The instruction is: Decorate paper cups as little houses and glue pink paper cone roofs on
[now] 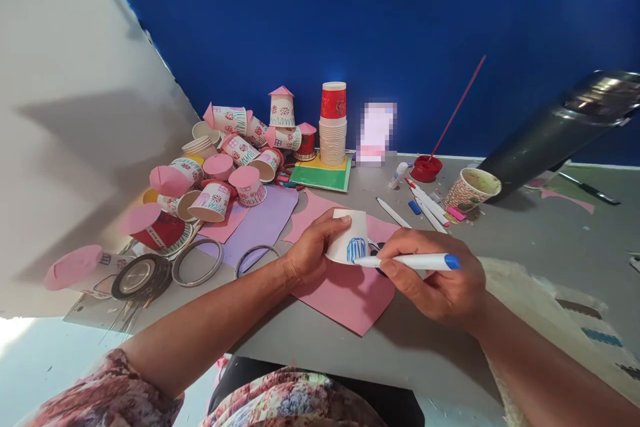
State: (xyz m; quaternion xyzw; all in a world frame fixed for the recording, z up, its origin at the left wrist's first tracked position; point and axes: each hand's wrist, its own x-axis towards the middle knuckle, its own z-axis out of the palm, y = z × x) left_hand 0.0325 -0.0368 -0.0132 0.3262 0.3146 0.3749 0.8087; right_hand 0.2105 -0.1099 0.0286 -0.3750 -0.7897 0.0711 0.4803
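A white paper cup is held upside down in my left hand, the thumb lying across its side. Blue lines form an arched, striped shape on the cup's lower front. My right hand grips a white marker with a blue end, and the tip touches the cup at the blue drawing. Beneath the cup, pink paper lies on the grey table.
Decorated cups with pink paper tops crowd the left side. Behind are stacked cups and a green sheet. Loose markers, a patterned cup and a dark flask are on the right. Tape rolls lie left.
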